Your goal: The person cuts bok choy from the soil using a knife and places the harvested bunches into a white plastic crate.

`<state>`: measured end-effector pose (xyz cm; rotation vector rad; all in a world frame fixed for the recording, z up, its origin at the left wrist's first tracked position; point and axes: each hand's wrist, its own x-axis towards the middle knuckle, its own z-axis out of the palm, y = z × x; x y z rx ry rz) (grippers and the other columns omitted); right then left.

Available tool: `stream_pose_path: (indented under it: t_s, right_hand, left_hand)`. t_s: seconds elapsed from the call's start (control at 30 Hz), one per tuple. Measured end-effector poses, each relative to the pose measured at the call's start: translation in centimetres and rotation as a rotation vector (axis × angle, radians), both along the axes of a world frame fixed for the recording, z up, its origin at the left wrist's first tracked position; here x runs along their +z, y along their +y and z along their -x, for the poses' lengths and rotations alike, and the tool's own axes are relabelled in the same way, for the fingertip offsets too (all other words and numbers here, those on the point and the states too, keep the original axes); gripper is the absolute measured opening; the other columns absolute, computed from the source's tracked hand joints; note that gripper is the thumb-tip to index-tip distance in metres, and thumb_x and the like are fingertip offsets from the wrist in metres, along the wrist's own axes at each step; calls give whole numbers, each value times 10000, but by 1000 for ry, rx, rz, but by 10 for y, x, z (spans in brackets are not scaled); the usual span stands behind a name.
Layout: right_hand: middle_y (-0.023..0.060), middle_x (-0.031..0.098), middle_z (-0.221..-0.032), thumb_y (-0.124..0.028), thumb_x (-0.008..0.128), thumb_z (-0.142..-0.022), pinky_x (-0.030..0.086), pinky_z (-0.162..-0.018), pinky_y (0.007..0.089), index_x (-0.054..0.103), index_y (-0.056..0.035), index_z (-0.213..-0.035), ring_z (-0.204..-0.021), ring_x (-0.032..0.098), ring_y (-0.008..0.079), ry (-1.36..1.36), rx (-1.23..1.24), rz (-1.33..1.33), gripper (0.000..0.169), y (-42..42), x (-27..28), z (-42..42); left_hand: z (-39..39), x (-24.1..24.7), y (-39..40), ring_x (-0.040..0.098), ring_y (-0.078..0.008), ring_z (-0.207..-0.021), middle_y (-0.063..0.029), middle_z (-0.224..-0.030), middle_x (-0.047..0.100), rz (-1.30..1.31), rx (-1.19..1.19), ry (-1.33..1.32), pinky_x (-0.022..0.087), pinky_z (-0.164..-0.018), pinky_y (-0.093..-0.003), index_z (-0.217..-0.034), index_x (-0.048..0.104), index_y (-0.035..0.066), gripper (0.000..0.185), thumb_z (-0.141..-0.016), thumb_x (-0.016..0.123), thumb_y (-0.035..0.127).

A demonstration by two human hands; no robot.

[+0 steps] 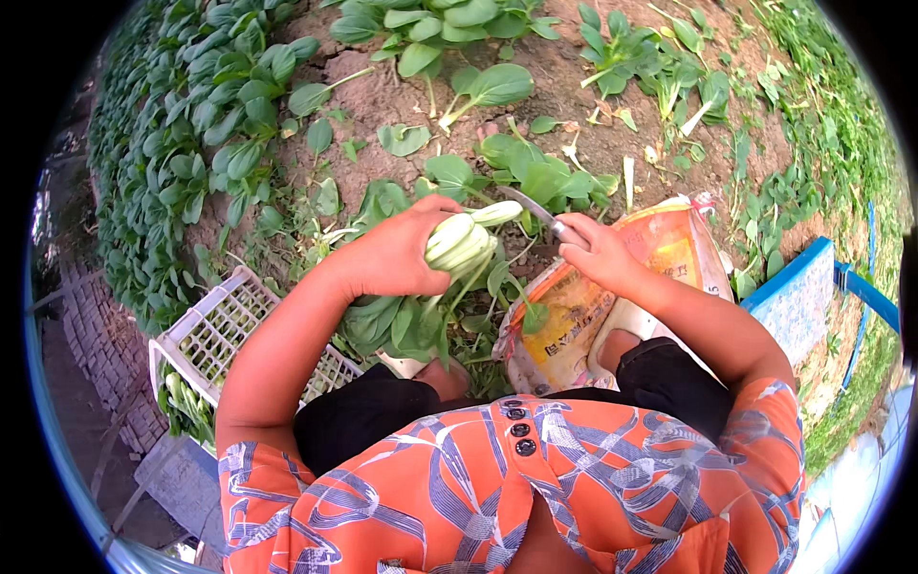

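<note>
My left hand (401,251) grips several leafy green stalks (459,247), which look like bok choy. Their pale stem ends face right and the dark leaves hang down below my palm. In my right hand (599,247) is a knife (549,219) with a curved metal blade, its tip pointing up and left. The blade is just right of the stem ends; whether it touches them is hard to tell. Loose leaves (538,168) lie on the soil beyond the blade.
A white plastic crate (229,308) holding greens stands at my left. An orange and white woven sack (566,316) with printing lies under my right foot. Dense leafy plants (215,122) grow at far left. A blue-edged board (796,301) is at right. Cut plants (495,86) lie on the soil ahead.
</note>
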<state>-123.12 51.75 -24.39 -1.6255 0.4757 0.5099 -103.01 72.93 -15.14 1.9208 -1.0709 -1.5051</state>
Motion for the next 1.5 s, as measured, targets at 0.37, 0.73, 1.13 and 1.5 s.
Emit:
stream_pose_path:
  t_s: [0.37, 0.73, 1.13, 1.5]
  right_hand:
    - [3, 506, -764, -84, 600, -783, 324, -401, 176, 442, -68, -1074, -463, 410, 47, -441, -319, -3, 331, 20, 145, -155]
    - [-4, 559, -811, -171, 551, -871, 365, -458, 170, 469, -53, -1097, -543, 468, 40, -548, 47, -292, 268, 130, 201, -234]
    - [27, 553, -780, -175, 538, -866, 360, -389, 188, 471, -40, -1033, -487, 438, 51, -353, 104, -271, 225, 178, 168, -267]
    - [26, 541, -738, -141, 518, -865, 369, -370, 190, 477, -53, -1020, -455, 435, 55, -101, 223, -143, 182, 187, 101, -302]
  left_hand:
    - [-18, 77, 32, 528, -159, -978, -101, -1073, 556, 582, 419, 193, 414, -886, -294, -1142, 493, -16, 604, -584, 673, 130]
    - [-23, 112, 104, 557, -128, -916, -53, -1025, 595, 1036, 1147, 329, 445, -855, -297, -1147, 487, 25, 525, -670, 701, 78]
    - [41, 234, 451, 631, -225, -846, -140, -932, 639, 840, 2006, -218, 522, -775, -356, -1046, 576, 8, 354, -767, 590, 227]
    - [7, 163, 672, 591, -263, -893, -110, -1002, 622, 1122, 2359, -592, 472, -818, -387, -1040, 578, 26, 330, -783, 586, 233]
